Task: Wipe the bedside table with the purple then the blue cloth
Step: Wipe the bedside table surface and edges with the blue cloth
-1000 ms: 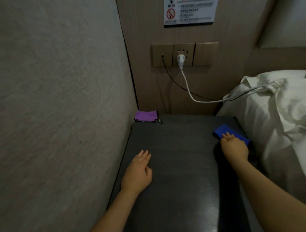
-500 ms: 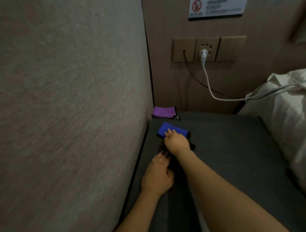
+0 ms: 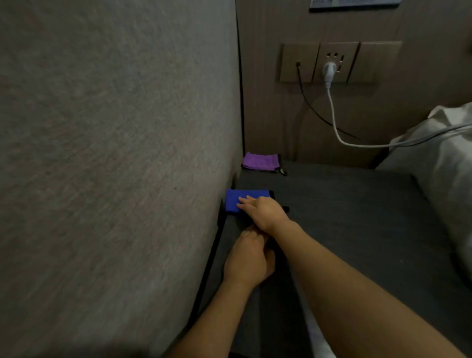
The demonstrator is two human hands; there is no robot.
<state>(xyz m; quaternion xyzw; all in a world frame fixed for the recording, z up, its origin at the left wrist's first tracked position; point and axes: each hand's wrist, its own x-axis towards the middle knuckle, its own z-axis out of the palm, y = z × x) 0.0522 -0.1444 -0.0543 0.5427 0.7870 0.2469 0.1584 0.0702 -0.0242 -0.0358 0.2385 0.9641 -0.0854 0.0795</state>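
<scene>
Across the left half of the frame we see only a blurred grey wall (image 3: 115, 153). At centre left the blue cloth (image 3: 236, 201) lies on the dark counter (image 3: 357, 217), against that wall; our right hand (image 3: 263, 212) covers its right part, fingers straight and pressed flat on top, forearm crossing in from the lower right. Just below, our left hand (image 3: 249, 260) rests palm-down on the counter, its fingertips hidden under the right wrist, so we cannot tell how they lie. The purple cloth (image 3: 260, 161) sits folded in the far corner, well apart from both hands. At the top, a sign (image 3: 355, 2) is cut off and unreadable. A white plug (image 3: 329, 71) sits in the socket panel (image 3: 339, 61); white bedding (image 3: 447, 158) runs off the right edge.
</scene>
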